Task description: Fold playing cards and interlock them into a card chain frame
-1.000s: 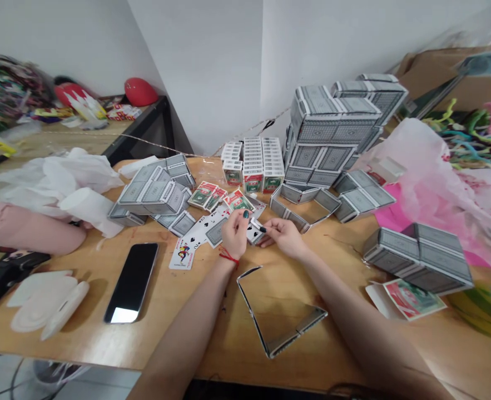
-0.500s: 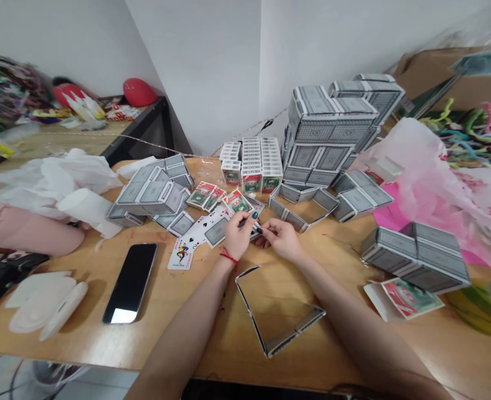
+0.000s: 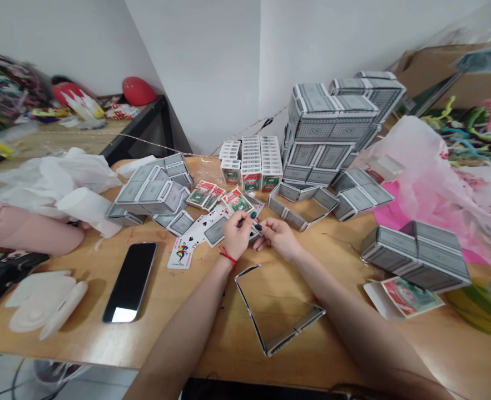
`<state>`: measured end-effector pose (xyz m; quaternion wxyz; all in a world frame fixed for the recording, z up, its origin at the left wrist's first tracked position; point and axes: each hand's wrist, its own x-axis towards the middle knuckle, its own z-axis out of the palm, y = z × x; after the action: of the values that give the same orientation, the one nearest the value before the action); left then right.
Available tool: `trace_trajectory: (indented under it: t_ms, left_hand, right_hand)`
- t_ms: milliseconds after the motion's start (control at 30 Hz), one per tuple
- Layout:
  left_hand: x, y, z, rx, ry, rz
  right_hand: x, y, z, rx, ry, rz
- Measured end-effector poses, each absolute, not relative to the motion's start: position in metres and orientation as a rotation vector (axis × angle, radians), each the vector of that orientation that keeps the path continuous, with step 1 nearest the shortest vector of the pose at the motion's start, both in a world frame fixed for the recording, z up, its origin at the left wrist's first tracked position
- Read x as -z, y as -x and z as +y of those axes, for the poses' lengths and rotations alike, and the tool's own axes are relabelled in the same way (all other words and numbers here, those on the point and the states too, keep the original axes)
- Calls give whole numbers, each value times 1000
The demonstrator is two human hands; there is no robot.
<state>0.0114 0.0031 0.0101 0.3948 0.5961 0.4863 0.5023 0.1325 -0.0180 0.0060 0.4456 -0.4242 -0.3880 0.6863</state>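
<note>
My left hand (image 3: pixel 237 232), with a red string at the wrist, is closed in a pinch. Facing it, my right hand (image 3: pixel 275 236) pinches too, and their fingertips meet over a small white-edged piece that looks like a folded playing card; fingers hide most of it. Beneath and left of the hands lie loose playing cards (image 3: pixel 216 230), a joker (image 3: pixel 181 254) among them. Just beyond is a red-and-green card box (image 3: pixel 237 201). Between my forearms, an angular frame of folded cards (image 3: pixel 250 308) stands on the table. Another card frame (image 3: pixel 287 214) sits past my right hand.
A tall stack of card-built blocks (image 3: pixel 332 133) rises at the back right, beside rows of card boxes (image 3: pixel 251 161). More card blocks stand left (image 3: pixel 149 189) and right (image 3: pixel 416 255). A phone (image 3: pixel 130 282), a pink bottle (image 3: pixel 28 230) and plastic bags (image 3: pixel 420 161) lie around.
My right fingers have shifted slightly at the pinched piece, the thumb now nearer the left hand's fingertips. Everything else stays in place apart from a slight camera shift.
</note>
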Motion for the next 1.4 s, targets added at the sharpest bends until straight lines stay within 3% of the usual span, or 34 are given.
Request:
trace_trajectory:
  t_ms: [467,800,900,1133,1400]
  left_hand:
    - [-8,-10,0,-1292,-1867,1294]
    - [-8,-10,2,-1377,-1612,1351]
    - [-8,-10,2,-1380,-1651,1317]
    - [-3,-7,3,-1297,-2000,1253]
    - [-3,-8,6,-1198,-2171,1299]
  right_hand:
    - [1,-123,-22,-1455,1224,-985]
    - [-1,-128,-17,-1614,1034,-1009]
    - [3,-128,-17,-1475,1079,-1033]
    - [5,-146,-17,-794,1344,-1385]
    - [9,-147,-9,-863,1266,-1276]
